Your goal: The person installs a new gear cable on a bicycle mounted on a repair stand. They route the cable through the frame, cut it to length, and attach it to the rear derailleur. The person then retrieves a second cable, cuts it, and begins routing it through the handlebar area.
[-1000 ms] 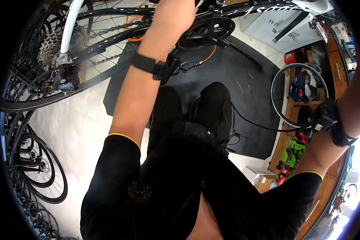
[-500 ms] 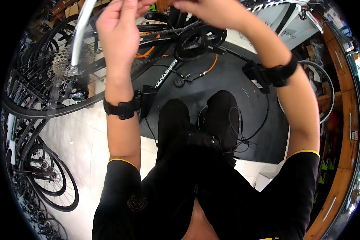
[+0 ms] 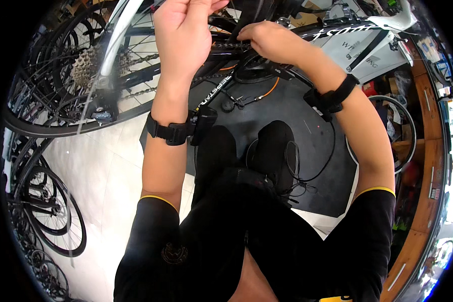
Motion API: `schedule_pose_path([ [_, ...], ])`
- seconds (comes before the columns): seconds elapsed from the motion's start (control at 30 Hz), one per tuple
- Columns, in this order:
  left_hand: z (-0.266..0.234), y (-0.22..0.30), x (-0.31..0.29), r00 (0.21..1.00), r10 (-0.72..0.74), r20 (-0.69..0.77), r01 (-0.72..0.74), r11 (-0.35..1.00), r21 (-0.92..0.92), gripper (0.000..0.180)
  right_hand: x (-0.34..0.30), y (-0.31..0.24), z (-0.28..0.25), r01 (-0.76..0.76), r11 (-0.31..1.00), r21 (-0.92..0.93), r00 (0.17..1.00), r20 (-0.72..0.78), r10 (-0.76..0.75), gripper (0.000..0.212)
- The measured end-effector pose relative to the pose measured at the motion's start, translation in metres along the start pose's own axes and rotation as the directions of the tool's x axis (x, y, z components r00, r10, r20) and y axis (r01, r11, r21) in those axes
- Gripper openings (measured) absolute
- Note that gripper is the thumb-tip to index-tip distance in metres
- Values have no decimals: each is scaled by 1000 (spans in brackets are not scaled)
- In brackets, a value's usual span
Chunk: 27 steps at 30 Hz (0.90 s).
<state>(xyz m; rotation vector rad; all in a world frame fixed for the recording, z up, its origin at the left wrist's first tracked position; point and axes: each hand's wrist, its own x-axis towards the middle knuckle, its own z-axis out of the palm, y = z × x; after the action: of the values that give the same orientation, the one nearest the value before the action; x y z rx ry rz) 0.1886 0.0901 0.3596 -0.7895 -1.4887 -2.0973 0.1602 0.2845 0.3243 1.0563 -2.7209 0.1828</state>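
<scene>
Left hand point(image 3: 183, 40) and right hand point(image 3: 277, 43) are seemingly handling the bicycle point(image 3: 229, 53) over the mat's point(image 3: 267, 109) far edge (whether either is clasping anything, I cannot tell); the next move is likely calling for fine fingerwork.

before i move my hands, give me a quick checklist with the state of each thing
1. Left hand grip: cannot tell, cut off by the picture's top edge.
2. Right hand contact with the bike frame: cannot tell.
3. Left wrist strap and right wrist strap on: ok.
4. Black cable tidy: not ok, looped beside the right leg.
5. Rear derailleur alignment: cannot tell, blurred.
</scene>
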Motion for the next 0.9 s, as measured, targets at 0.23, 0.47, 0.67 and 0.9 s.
schedule_pose_path([
  [0.23, 0, -4, -3, 1000, 30, 9, -29, 996, -89, 28, 6, 2, 4, -34, 999, -10, 987, 155, 35, 28],
  [0.47, 0, 7, -9, 991, 43, 124, -31, 995, -99, 29, 8, 2, -25, 83, 996, 33, 991, 98, -85, 23],
  [0.67, -3, 6, -9, 993, 34, 109, -34, 999, 2, 33, 20, 10, -1, 101, 993, -63, 990, 109, -94, 26],
  [0.9, 4, 6, -6, 999, 16, 51, -20, 996, 82, 36, 14, 4, -5, 27, 999, -22, 988, 150, -24, 28],
])
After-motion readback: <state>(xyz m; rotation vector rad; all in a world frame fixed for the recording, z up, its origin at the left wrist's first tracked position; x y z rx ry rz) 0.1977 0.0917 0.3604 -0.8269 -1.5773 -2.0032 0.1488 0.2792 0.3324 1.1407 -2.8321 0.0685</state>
